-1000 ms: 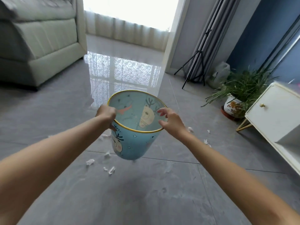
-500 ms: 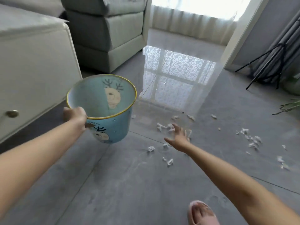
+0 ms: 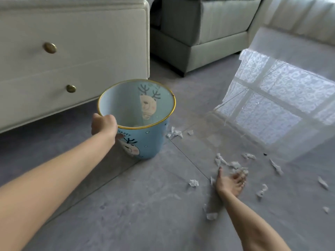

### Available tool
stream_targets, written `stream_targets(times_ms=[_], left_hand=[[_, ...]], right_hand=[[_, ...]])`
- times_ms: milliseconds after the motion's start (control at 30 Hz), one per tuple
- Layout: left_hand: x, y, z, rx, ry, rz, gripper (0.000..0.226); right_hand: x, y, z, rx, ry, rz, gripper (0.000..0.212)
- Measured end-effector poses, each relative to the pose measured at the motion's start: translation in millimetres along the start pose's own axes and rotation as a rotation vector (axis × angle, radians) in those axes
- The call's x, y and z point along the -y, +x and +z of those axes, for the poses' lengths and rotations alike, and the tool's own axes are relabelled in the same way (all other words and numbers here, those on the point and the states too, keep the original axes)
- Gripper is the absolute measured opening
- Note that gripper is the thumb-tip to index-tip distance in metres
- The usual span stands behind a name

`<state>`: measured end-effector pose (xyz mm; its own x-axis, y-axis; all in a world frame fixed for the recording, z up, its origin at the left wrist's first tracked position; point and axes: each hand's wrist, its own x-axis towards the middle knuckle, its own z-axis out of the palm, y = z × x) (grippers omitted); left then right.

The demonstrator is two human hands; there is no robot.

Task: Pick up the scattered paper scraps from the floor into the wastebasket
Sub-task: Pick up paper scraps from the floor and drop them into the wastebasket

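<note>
Head view, and it is the only one you have: your left hand (image 3: 104, 124) is clamped on the near rim of the bin (image 3: 145, 144), fingers curled over the gold edge. The bin stands on the floor (image 3: 145, 205), tipped a little toward you or just settling; I cannot tell whether its base sits flat. It is just in front of the drawers (image 3: 72, 60), with the sofa (image 3: 199, 42) behind.

Your right hand (image 3: 230, 182) is down at floor level, fingers (image 3: 240, 175) spread and curling into a cluster of scraps (image 3: 235, 164). They touch paper at the tips, but nothing is gathered in the palm that I can see, so call it open and raking.

On progress, you are right at the start, by my reading. Inside the bin I can make out a pale patch near the bottom that might be paper, though it is too faint to say. Everything else lies out: two scraps (image 3: 175, 133) just beside the bin's right side, a lone scrap (image 3: 193, 182) left of your wrist, another scrap (image 3: 211, 215) near your forearm, and a scatter (image 3: 322, 182) well off to the right toward the bright window reflection.

So the bin is placed within reach, and the whole pickup remains.
</note>
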<state>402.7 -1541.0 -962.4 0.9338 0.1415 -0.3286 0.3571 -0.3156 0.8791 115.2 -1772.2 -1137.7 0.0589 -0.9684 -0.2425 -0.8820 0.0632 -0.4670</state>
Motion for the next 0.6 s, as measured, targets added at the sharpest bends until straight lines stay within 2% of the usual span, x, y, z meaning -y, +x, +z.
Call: stream_targets(times_ms=[67, 167, 267, 500, 600], left_hand=[[-3, -7, 12, -0.037, 0.031, 0.014, 0.041], [-7, -13, 23, -0.070, 0.089, 0.051, 0.043], [-2, -9, 28, -0.148, 0.177, 0.103, 0.051], [2, 3, 30, -0.126, 0.214, 0.147, 0.050], [3, 6, 32, -0.126, 0.212, 0.151, 0.049]], right_hand=[[11, 21, 0, -0.002, 0.024, 0.004, 0.088], [34, 48, 9, 0.015, 0.077, -0.134, 0.082], [70, 70, 25, 0.095, 0.025, -0.314, 0.084], [154, 81, 65, 0.286, -0.071, -0.575, 0.086], [179, 77, 86, 0.343, -0.213, -0.681, 0.085]])
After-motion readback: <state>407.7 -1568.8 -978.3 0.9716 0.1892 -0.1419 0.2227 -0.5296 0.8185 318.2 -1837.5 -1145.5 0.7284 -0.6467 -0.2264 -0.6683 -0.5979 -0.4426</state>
